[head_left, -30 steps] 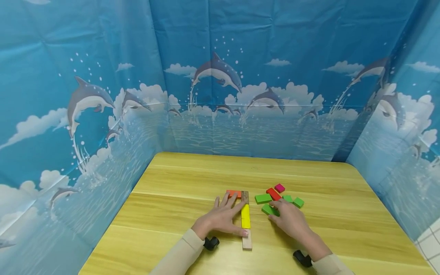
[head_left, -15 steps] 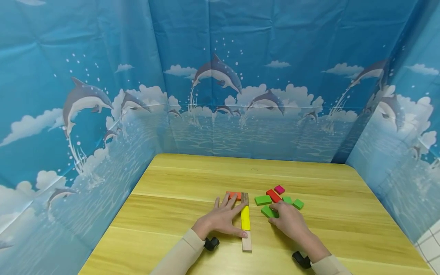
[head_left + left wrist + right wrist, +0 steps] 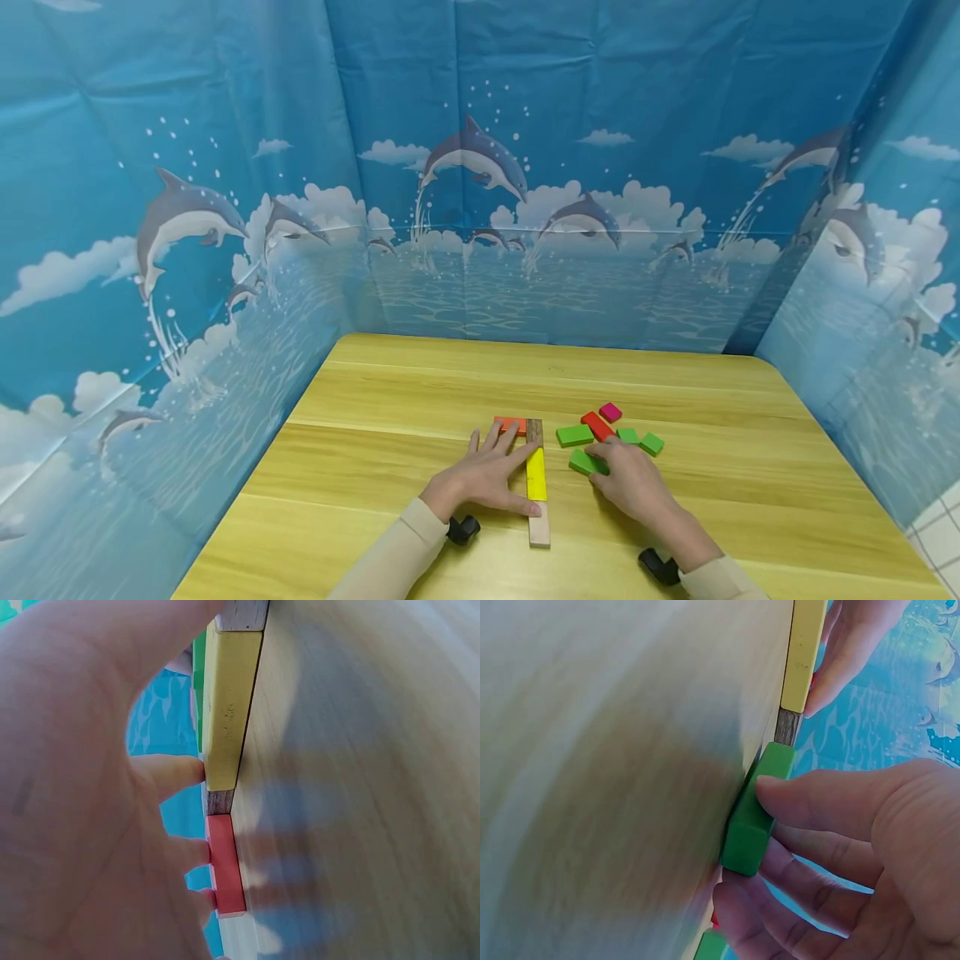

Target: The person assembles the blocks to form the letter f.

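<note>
My left hand lies spread over a line of flat blocks on the table. Its thumb touches the plain wood block, and the index fingertip rests where the yellow block meets the dark brown block. Other fingertips touch the orange-red block, set crosswise at the far end. My right hand pinches a green block between thumb and fingers; the block lies low at the tabletop. Close by that hand are another green block and a red block.
Two small green blocks and a magenta block lie beyond the right hand. The wood-grain table is enclosed by a blue dolphin-print curtain at the back and sides.
The right thumb has shifted slightly along the near side of the green block, which has edged a little left. The left hand and its line of blocks have stayed put.
</note>
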A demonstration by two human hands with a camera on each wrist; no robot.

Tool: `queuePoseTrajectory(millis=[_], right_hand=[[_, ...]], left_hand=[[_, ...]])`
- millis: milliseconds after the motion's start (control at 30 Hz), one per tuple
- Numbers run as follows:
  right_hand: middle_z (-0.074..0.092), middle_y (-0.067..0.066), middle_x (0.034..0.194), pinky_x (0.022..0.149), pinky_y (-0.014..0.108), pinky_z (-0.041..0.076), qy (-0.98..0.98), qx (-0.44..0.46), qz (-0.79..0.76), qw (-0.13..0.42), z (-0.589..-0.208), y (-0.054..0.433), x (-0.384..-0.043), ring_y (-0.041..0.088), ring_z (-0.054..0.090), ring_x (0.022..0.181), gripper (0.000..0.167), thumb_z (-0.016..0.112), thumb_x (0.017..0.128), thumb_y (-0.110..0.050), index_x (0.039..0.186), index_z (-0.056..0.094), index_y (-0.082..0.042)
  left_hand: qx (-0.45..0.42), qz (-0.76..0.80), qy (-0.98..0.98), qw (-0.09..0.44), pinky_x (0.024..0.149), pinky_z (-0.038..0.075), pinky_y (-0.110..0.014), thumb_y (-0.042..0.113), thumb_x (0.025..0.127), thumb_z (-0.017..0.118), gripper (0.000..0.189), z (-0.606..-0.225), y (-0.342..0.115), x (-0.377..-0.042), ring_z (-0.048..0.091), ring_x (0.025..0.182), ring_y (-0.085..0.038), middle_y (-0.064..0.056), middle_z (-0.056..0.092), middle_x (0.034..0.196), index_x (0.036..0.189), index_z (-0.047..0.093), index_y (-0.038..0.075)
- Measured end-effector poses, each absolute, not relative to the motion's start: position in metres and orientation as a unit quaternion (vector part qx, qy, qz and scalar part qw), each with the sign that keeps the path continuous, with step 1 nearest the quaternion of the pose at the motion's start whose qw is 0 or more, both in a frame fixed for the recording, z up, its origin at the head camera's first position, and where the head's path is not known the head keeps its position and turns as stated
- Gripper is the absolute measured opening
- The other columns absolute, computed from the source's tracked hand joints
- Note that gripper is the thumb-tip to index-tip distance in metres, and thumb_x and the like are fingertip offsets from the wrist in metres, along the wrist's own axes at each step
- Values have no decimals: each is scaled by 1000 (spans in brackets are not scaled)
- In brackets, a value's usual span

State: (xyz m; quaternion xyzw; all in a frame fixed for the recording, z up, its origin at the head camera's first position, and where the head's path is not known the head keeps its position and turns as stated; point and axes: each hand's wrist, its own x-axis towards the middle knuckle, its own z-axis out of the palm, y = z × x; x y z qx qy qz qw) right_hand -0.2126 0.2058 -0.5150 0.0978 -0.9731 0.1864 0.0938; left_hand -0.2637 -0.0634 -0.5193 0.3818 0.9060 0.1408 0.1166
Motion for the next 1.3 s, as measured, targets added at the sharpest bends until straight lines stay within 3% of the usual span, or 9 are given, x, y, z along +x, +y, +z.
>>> queuePoseTrajectory(millis=[533,1100,1300], right_hand=[[68,7,111,82,46,57,-967,131,193,104,-516,192,-218,27,67,97,36,84,80,-2,115,75,-6],[69,9,113,88,48,55,-967,144,186,98,-512,179,-235,27,66,101,37,83,80,0,116,76,-5],[69,7,108,85,47,56,-968,137,187,92,-512,178,-242,26,66,97,37,83,80,-1,115,76,-7]], left_hand=[[383,143,904,125,115,2,-68,82,82,54,100,-519,-67,-264,-8,152,-39,-13,0,168,162,18,35],[383,145,902,135,115,3,-69,79,84,56,97,-517,-68,-266,-9,152,-40,-13,0,168,162,18,35],[381,148,902,138,115,2,-68,78,84,57,97,-515,-67,-264,-10,152,-38,-13,0,168,162,18,35]])
